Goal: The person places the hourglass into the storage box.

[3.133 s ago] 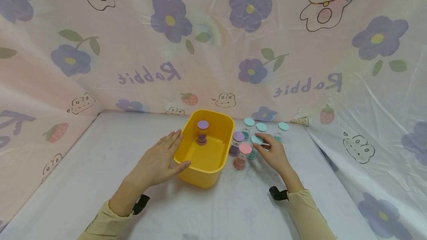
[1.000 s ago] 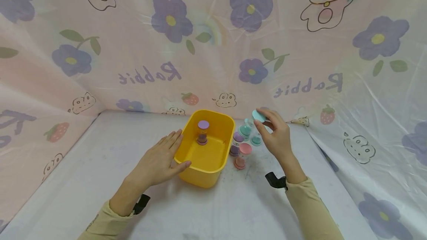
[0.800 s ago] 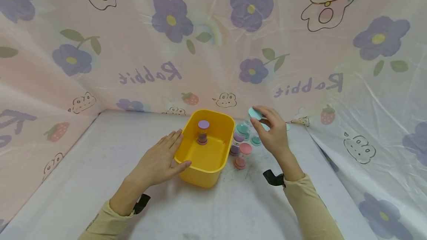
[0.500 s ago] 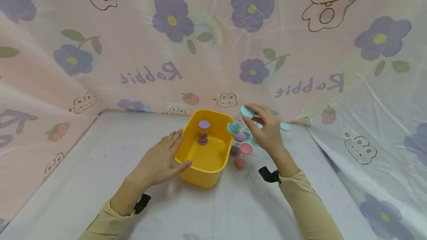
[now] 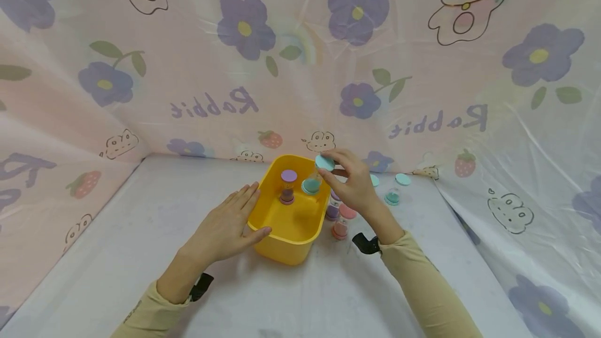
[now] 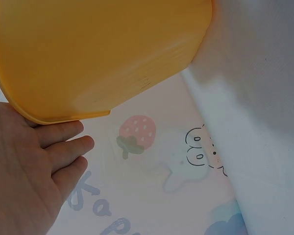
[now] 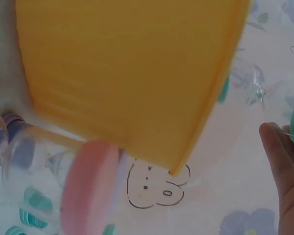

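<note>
1. Purple-capped sand timer (image 5: 287, 186) already stood in the yellow bin (image 5: 281, 246).
2. Right hand (image 5: 353, 185) pinched a teal-capped timer (image 5: 317, 175) over the bin's right rim.
3. Left hand (image 5: 224, 230), fingers flat, braced the bin's left wall.
4. Pink timer (image 5: 343, 220) and teal ones (image 5: 393, 190) were left outside, right of the bin.

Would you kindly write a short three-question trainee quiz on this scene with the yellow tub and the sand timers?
1. True or false: the left hand rests flat against the yellow tub.
2. What does the right hand hold? A) teal sand timer B) pink sand timer C) nothing
3. What colour are the caps of the sand timer standing inside the tub?

Key: 1 true; 2 A, the teal sand timer, held tilted over the tub; 3 purple.
</note>
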Motion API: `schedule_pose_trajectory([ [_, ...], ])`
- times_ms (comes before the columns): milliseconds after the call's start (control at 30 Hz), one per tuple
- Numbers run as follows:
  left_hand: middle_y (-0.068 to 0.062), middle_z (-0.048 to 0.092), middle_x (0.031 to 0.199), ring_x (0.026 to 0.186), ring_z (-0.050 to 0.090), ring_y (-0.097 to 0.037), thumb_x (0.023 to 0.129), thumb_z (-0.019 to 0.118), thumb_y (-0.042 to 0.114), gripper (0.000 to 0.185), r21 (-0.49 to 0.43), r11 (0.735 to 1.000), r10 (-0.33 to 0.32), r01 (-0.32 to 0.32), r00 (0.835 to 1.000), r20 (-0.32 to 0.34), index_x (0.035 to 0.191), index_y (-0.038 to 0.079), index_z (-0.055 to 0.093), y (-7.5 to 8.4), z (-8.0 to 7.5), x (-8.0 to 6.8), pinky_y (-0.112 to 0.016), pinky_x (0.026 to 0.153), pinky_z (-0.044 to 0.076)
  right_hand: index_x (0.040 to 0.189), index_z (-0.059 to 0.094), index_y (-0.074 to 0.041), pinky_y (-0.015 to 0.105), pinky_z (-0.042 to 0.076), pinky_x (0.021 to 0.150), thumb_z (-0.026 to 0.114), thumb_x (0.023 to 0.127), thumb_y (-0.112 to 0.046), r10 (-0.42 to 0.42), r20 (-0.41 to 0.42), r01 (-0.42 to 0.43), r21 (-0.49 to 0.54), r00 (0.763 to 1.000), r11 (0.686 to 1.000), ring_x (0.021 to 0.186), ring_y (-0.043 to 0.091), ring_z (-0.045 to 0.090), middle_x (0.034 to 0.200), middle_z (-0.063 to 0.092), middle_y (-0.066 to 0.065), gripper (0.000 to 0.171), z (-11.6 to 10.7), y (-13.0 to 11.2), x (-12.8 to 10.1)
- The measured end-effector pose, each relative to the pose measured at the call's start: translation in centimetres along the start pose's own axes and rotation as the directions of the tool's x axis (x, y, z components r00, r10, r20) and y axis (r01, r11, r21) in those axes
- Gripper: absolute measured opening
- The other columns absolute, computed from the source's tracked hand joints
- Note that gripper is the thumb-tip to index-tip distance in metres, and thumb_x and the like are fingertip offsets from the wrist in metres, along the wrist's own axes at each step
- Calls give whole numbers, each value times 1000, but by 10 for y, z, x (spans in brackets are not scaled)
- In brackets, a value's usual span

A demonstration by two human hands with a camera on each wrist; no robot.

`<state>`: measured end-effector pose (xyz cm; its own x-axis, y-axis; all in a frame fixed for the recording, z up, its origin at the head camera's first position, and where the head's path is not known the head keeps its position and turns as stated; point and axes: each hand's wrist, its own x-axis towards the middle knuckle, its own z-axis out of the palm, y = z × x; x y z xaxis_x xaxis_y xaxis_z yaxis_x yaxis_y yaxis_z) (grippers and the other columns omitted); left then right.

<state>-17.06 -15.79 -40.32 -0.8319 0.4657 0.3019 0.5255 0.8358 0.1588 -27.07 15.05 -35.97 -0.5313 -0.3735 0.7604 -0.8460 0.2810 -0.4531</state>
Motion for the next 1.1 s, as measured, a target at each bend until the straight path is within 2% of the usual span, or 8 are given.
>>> schedule_pose_trajectory([
  [233, -18, 26, 169, 156, 27, -35, 100, 51, 67, 95, -3, 1000, -7, 7, 1000, 2, 161, -4, 30, 0, 0, 0, -52, 126, 27, 124, 69, 2, 31, 64, 81, 79, 90, 0, 29, 118, -30, 11, 993, 999, 101, 27, 70, 122, 66, 14, 36, 14, 4, -1],
  [467, -19, 28, 168, 155, 30, -37, 100, 53, 66, 95, -8, 1000, 4, -4, 1000, -14, 160, -4, 31, -1, 2, 0, -53, 125, 29, 125, 70, 0, 29, 62, 87, 80, 92, -12, 132, 249, -125, -42, 959, 991, 104, 23, 69, 121, 66, 11, 36, 24, 6, -1],
  [567, -19, 28, 168, 155, 30, -36, 100, 52, 66, 95, -11, 1000, 4, -4, 1000, -16, 160, -4, 31, -2, 2, 0, -53, 125, 28, 126, 70, 0, 30, 62, 90, 80, 94, -15, 154, 308, -139, -69, 939, 988, 105, 23, 68, 120, 65, 11, 36, 28, 6, 0],
  [800, -20, 29, 168, 155, 30, -37, 101, 52, 65, 94, -2, 1000, 9, -9, 1000, -16, 160, -5, 32, -2, 2, 0, -54, 125, 29, 127, 71, -3, 28, 61, 87, 82, 92, -18, 162, 429, -97, -170, 888, 981, 99, 19, 64, 119, 67, 9, 40, 41, 8, 7],
  [900, -20, 28, 168, 155, 29, -37, 101, 53, 64, 94, -2, 1000, 10, -10, 1000, -14, 160, -5, 32, -1, 0, 0, -54, 125, 29, 130, 71, -6, 29, 61, 87, 82, 92, -23, 183, 481, -89, -211, 857, 973, 98, 19, 63, 120, 67, 8, 43, 46, 7, 9],
  [1033, -20, 28, 168, 154, 30, -37, 101, 54, 64, 93, -2, 1000, 13, -13, 1000, -13, 160, -5, 32, 0, -1, -1, -54, 125, 29, 132, 70, -6, 33, 59, 95, 81, 93, -26, 202, 535, -73, -252, 821, 965, 106, 21, 65, 127, 68, 9, 46, 53, 8, 13],
  [1100, -20, 28, 168, 154, 30, -37, 101, 54, 64, 93, -1, 1000, 15, -15, 1000, -14, 159, -6, 32, 0, -1, 0, -54, 125, 29, 132, 70, -5, 35, 58, 99, 81, 93, -26, 203, 550, -60, -267, 811, 962, 112, 24, 67, 130, 68, 10, 46, 55, 9, 14],
])
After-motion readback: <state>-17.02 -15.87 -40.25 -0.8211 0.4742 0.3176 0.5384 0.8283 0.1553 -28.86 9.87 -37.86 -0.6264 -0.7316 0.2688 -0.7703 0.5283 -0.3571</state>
